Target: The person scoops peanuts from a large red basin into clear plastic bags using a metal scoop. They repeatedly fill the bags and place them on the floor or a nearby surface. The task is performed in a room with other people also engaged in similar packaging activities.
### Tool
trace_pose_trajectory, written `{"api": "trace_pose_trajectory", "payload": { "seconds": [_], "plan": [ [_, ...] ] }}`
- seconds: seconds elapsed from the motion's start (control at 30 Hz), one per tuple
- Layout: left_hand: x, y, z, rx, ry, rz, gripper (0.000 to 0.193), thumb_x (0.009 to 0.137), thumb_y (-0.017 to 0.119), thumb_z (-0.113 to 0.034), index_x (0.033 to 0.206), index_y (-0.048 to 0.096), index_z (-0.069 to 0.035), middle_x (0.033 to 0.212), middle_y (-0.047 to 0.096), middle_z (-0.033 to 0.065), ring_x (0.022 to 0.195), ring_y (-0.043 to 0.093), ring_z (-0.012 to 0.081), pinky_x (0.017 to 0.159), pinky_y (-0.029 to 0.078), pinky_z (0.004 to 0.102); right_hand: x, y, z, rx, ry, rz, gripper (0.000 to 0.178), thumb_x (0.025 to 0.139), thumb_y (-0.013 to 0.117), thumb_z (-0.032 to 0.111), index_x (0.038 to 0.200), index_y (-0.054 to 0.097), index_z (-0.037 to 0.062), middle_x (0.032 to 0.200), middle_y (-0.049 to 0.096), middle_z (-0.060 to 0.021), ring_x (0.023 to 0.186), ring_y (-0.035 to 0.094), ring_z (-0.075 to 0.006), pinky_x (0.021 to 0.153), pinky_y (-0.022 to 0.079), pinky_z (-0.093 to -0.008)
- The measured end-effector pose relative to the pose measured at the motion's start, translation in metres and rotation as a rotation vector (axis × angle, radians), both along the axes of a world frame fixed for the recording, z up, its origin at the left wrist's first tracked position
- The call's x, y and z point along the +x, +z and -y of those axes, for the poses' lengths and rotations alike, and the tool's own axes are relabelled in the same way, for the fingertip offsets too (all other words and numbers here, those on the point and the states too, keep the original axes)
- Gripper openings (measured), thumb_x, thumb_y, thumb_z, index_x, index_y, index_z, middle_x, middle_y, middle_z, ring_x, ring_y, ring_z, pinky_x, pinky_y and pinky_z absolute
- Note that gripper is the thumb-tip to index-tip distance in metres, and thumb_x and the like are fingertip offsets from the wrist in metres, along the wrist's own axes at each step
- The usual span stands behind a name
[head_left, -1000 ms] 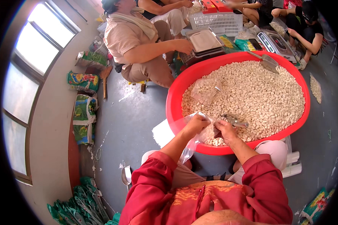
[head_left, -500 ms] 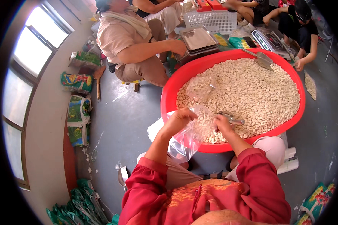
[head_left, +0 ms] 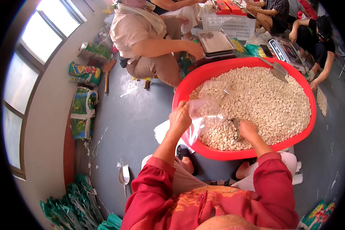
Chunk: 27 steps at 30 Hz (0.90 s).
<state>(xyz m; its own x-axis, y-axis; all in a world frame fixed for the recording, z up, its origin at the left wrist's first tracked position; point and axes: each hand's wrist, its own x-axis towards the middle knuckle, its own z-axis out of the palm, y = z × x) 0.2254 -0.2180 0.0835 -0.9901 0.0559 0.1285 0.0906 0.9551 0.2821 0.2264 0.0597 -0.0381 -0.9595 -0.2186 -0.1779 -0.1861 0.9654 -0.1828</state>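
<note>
A large red tub [head_left: 182, 90] full of pale, bean-like pieces [head_left: 264, 101] stands in front of me. Over its near left side, my left hand [head_left: 180, 116] is closed on the edge of a clear plastic bag [head_left: 203, 109], which hangs open above the pieces. My right hand [head_left: 248, 130] grips a metal scoop [head_left: 235, 125] down among the pieces, just right of the bag; its handle is mostly hidden in my fingers. Another clear bag [head_left: 214, 89] lies on the heap behind. Towards the tub's far right rim rests a second metal scoop [head_left: 278, 71].
One person [head_left: 142, 46] sits at the far left beside a metal tray [head_left: 215, 41]; others work at the back. A scale [head_left: 283, 51] and white basket [head_left: 230, 25] stand beyond the tub. Another scoop [head_left: 124, 175] and green packages [head_left: 71, 203] lie on the floor to my left.
My right hand has left the bag and moved right, closing on the scoop. My left hand has drawn the bag's edge up and left. The view has shifted slightly.
</note>
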Motion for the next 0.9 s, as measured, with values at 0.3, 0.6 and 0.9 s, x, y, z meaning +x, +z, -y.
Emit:
{"api": "trace_pose_trajectory", "payload": {
  "seconds": [0.3,0.6,0.9],
  "plan": [
    [-0.019,-0.024,0.000,-0.006,0.022,0.000,0.034,0.069,0.043,-0.004,0.100,0.055,-0.010,0.105,0.052,0.0063,0.088,0.053,0.0301,0.074,0.043,0.0386,-0.016,-0.032,-0.018,0.436,0.032,0.303,0.022,0.073,0.050,0.017,0.087,0.064,0.0076,0.092,0.061,-0.0082,0.085,0.059,-0.0236,0.065,0.047,-0.0400],
    [-0.016,-0.030,0.032,0.293,-0.011,-0.016,0.056,0.063,0.045,0.006,0.117,0.044,-0.008,0.089,0.055,0.0120,0.079,0.053,0.0218,0.070,0.042,0.0289,-0.014,0.047,-0.074,0.251,-0.010,0.511,0.038,0.062,0.059,0.036,0.090,0.060,0.0093,0.084,0.060,-0.0151,0.079,0.057,-0.0293,0.069,0.045,-0.0352],
    [-0.013,0.003,0.024,0.678,0.180,0.149,0.048,0.068,0.050,0.002,0.115,0.047,-0.007,0.050,0.042,-0.0011,0.045,0.039,0.0062,0.042,0.035,0.0224,-0.017,-0.094,-0.032,-0.283,-0.130,0.581,0.040,0.060,0.060,0.036,0.084,0.060,0.0043,0.078,0.060,-0.0150,0.071,0.058,-0.0262,0.064,0.044,-0.0335]
  ]
}}
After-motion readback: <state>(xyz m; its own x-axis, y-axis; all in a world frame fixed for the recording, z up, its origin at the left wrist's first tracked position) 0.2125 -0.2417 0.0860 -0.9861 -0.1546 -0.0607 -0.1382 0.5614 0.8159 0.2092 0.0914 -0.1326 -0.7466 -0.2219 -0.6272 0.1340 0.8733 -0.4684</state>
